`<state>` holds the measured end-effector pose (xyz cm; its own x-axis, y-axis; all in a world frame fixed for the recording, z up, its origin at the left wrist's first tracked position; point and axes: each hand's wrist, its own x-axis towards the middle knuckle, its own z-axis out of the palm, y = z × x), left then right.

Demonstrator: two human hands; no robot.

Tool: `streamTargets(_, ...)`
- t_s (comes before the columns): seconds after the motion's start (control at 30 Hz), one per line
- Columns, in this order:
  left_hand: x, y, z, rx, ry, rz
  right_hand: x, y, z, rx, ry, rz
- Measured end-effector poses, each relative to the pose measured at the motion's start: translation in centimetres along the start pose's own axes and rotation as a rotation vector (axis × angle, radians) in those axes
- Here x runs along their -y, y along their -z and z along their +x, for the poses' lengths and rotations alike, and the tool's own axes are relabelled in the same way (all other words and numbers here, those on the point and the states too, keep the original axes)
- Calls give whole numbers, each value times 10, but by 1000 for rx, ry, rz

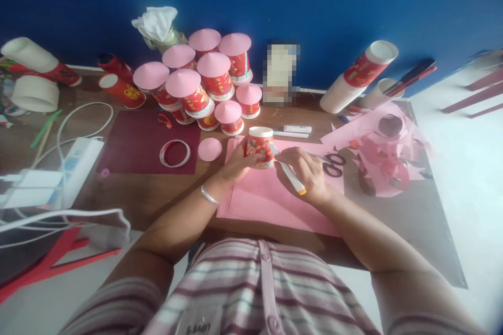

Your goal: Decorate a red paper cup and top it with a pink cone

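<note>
My left hand (237, 166) is closed around the side of a red patterned paper cup (257, 144), which stands upside down over pink paper sheets (267, 199). A slim white tool with a yellow end (293, 179) is gripped in my right hand (306, 170). Its pale front tip meets the cup's right side; whether it is a blade or a pen tip I cannot tell. Dark-handled scissors (334, 165) lie just right of that hand. Left of the cup are a small pink paper disc (209, 149) and a roll of tape (175, 153).
Several red cups with pink cone roofs (183, 82) stand at the back. Pink paper scraps (383, 152) lie right, near a tall red-and-white cup stack (359, 76). A white power strip (76, 170) with cables sits left. A glue stick (297, 129) lies behind the sheets.
</note>
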<state>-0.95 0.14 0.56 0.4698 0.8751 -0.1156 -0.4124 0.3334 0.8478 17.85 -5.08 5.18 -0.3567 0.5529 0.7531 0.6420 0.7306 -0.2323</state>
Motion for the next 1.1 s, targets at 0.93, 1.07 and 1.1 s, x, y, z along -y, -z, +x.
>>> streamTargets(0.93, -2, -2, -2, -9, -3, 117, 4, 2, 6, 9, 56, -13)
streamTargets(1.07, -4, -4, -3, -6, 3, 68, 3, 0, 3, 3, 56, -20)
streamTargets(1.1, -3, -4, -3, -5, 1, 55, 2, 0, 2, 3, 54, -19)
